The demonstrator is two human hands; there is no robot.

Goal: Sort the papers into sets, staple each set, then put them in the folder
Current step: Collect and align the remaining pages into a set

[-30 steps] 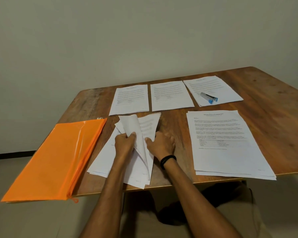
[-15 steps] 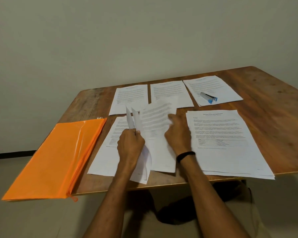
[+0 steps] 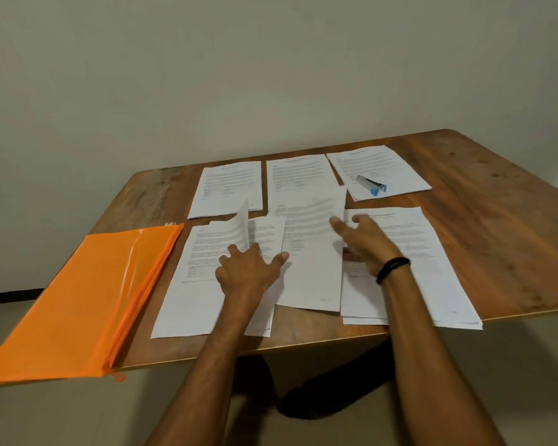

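Meanwhile, at the table's point(image 3: 496, 236) near edge, the left hand point(image 3: 248, 273) presses flat, fingers spread, on a paper stack point(image 3: 190, 300). The right hand point(image 3: 364, 244), fingers straight, meets a loose sheet point(image 3: 310, 275), any pinch hidden. Thin, floppy paper is likely best taken by an edge.

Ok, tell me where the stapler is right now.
In the head view the stapler lies on the far-right paper in the back row on the table, beyond the right hand.
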